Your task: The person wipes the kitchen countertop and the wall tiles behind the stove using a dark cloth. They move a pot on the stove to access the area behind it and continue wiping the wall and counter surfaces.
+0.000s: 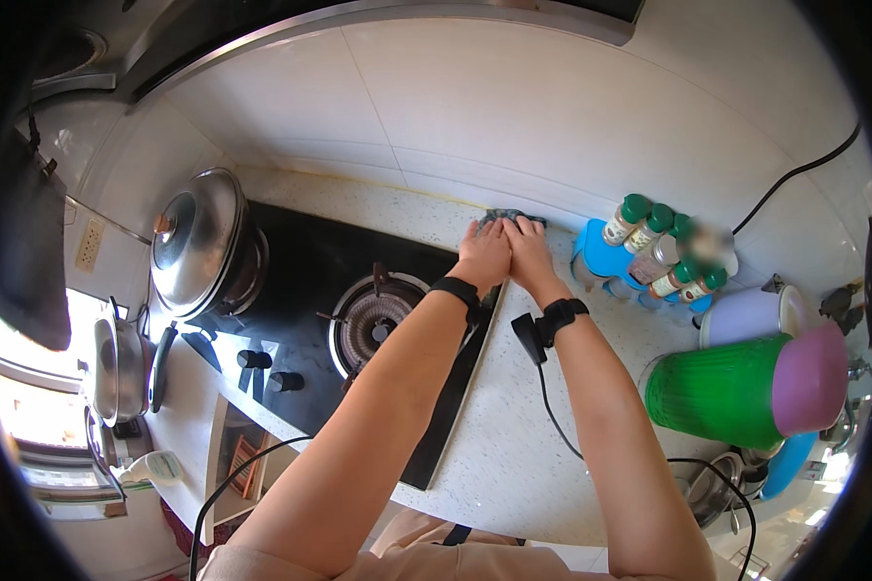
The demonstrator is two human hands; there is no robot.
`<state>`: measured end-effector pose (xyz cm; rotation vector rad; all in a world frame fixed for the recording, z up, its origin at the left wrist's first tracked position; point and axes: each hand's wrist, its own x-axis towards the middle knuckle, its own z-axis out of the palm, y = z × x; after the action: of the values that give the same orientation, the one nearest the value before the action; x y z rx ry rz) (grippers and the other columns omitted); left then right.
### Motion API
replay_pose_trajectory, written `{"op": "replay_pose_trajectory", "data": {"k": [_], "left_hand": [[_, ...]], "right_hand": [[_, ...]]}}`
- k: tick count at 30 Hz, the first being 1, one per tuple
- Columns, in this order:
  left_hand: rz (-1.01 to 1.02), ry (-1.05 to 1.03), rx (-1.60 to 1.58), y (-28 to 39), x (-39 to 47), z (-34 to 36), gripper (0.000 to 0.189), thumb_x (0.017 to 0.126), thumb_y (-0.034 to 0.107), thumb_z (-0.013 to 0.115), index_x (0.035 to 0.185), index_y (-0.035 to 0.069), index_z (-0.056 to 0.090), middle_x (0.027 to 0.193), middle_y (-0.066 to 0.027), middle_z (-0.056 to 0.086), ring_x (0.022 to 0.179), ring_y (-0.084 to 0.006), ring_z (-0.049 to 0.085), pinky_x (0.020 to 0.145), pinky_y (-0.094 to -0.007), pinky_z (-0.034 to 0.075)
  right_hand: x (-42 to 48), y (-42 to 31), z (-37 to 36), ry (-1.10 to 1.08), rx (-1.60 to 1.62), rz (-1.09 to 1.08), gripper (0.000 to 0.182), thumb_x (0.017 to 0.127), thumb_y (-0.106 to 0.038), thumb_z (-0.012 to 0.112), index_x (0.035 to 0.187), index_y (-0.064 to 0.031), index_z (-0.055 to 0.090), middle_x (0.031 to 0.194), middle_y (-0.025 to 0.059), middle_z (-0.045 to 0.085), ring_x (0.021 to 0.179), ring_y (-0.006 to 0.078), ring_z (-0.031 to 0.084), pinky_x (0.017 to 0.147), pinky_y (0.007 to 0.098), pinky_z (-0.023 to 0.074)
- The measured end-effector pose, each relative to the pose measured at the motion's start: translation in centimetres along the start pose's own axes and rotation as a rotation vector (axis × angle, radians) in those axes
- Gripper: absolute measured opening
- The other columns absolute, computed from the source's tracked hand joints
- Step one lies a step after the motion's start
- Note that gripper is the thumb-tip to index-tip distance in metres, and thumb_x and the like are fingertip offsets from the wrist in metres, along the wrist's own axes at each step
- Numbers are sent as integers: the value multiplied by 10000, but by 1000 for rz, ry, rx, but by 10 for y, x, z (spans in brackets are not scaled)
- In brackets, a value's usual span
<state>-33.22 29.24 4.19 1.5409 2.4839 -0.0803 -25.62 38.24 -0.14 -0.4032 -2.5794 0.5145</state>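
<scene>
Both hands are together at the back of the speckled countertop (pixel 530 436), close to the wall. Beneath their fingertips is a dark, patterned cloth (pixel 510 216), mostly covered. My left hand (pixel 485 254) presses it with its fingers stretched forward, just past the corner of the black glass gas hob (pixel 298 232). Side by side with it, touching, my right hand (pixel 529 254) presses down on the same cloth. A black band with a cabled device hangs at the right wrist.
A lidded metal pot (pixel 200 243) stands on the far-left burner; the nearer burner (pixel 380 327) is uncovered. Green-capped spice jars (pixel 657 236) sit in a blue rack (pixel 602 247) at the right. Nearby are a green container (pixel 712 392) with a pink top and black cables (pixel 552 414).
</scene>
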Motion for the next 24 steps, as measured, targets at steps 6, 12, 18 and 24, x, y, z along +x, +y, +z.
{"op": "replay_pose_trajectory", "data": {"k": [6,12,18,24], "left_hand": [[-178,-114,23,-68,-11,-9,632,879,285,440,1414,9,246,1471,-145,275,1373,-225,249,1122,-419,160],[-225,-196,13,-124,1,-26,665,871,270,436,1435,18,191,1489,-177,210,1386,-252,206,1119,-410,167],[-61,-105,12,-154,19,4,666,816,274,526,1374,-7,296,1434,-229,295,1332,-313,307,1082,-402,263],[55,-110,-17,-129,27,-4,600,807,253,535,1319,-11,366,1372,-244,374,1272,-330,390,1040,-399,329]], "right_hand": [[42,-38,46,2,187,-188,492,699,-65,626,1180,-17,535,1174,191,522,1067,372,462,934,412,395],[80,-62,82,-17,142,-194,529,717,-76,607,1230,-13,491,1195,170,517,1073,351,469,927,401,403],[83,-78,75,20,-60,-73,346,688,-99,644,1023,-83,556,1003,64,586,983,254,532,855,371,441],[71,-70,48,-59,-118,57,309,696,-129,673,992,-83,596,1024,63,597,1024,230,523,887,369,428]]}}
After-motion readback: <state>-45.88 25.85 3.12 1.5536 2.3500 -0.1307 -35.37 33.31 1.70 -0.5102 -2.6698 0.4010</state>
